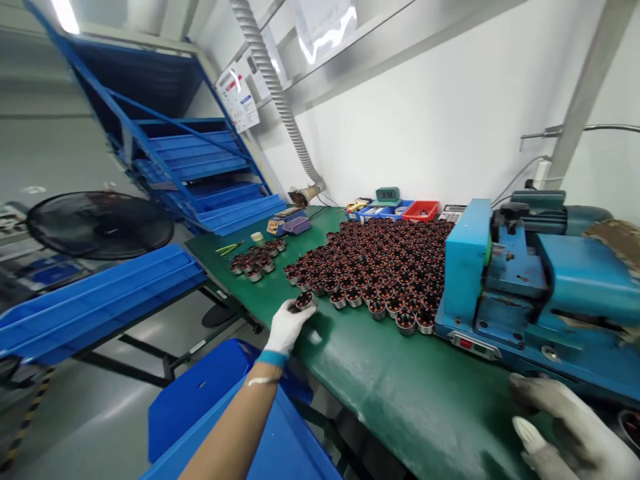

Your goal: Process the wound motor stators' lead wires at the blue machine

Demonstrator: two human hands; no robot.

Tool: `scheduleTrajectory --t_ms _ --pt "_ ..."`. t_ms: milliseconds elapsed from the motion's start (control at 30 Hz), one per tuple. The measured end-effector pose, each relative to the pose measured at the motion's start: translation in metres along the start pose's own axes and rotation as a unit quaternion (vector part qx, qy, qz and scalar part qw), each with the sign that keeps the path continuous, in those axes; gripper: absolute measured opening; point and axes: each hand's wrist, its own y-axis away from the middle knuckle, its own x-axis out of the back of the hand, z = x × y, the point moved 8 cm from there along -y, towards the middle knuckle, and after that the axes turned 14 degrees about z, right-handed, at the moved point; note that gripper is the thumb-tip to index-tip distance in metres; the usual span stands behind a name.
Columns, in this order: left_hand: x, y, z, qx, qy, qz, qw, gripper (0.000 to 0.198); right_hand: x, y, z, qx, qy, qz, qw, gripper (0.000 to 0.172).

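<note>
My left hand (289, 327), in a white glove with a blue cuff, is closed around a motor stator (304, 301), a short metal ring with a dark core and copper-coloured windings. It is at the front edge of the green table, beside a large cluster of similar stators (380, 260). At the lower right is my right hand (565, 420), also gloved. Its fingers are curved and apart, with nothing visible between them. It is in front of the blue machine (520, 287), and another round metal part (631, 427) is partly visible past it at the frame edge.
A smaller group of stators (257, 259) stands on the left of the green table (390, 380), near yellow-green pliers (230, 248). Along the wall are a red bin (421, 211) and a digital clock (388, 194). A blue crate (270, 440) stands below the front edge.
</note>
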Motion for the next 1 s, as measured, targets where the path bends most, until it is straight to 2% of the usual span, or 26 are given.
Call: scheduleTrajectory --t_ms 100,167,267,367,433,500,600,667,867,1000 --pt "-0.015 0.077 0.037 -0.027 0.081 -0.079 0.993 0.047 -0.017 0.001 -0.029 0.012 0.023 -0.117 0.993 0.031" --pt "-0.035 0.138 0.077 -0.047 0.156 -0.157 0.974 0.055 -0.025 0.003 -0.043 -0.029 0.014 -0.165 0.986 0.043" --pt "-0.068 0.219 0.147 -0.112 0.215 -0.268 0.932 0.048 -0.027 0.004 -0.048 -0.114 -0.023 -0.159 0.98 0.07" --pt "-0.102 0.268 0.199 -0.148 0.239 -0.321 0.904 0.041 -0.014 -0.005 -0.035 -0.169 -0.079 -0.08 0.979 0.069" --pt "-0.122 0.285 0.221 -0.166 0.234 -0.33 0.899 0.043 0.001 -0.015 -0.023 -0.191 -0.111 -0.016 0.975 0.06" --pt "-0.133 0.292 0.24 -0.215 0.226 -0.317 0.896 0.044 0.013 -0.026 -0.012 -0.216 -0.119 0.032 0.969 0.051" --pt "-0.138 0.297 0.264 -0.289 0.224 -0.288 0.885 0.041 0.024 -0.039 -0.001 -0.271 -0.11 0.076 0.953 0.048" --pt "-0.139 0.298 0.276 -0.312 0.214 -0.28 0.882 0.036 0.026 -0.046 0.002 -0.297 -0.117 0.098 0.943 0.048" --pt "-0.141 0.299 0.297 -0.348 0.18 -0.245 0.887 0.029 0.026 -0.056 0.006 -0.319 -0.165 0.108 0.927 0.04" --pt "-0.143 0.3 0.297 -0.353 0.183 -0.261 0.879 0.029 0.025 -0.054 0.008 -0.313 -0.181 0.116 0.925 0.042"
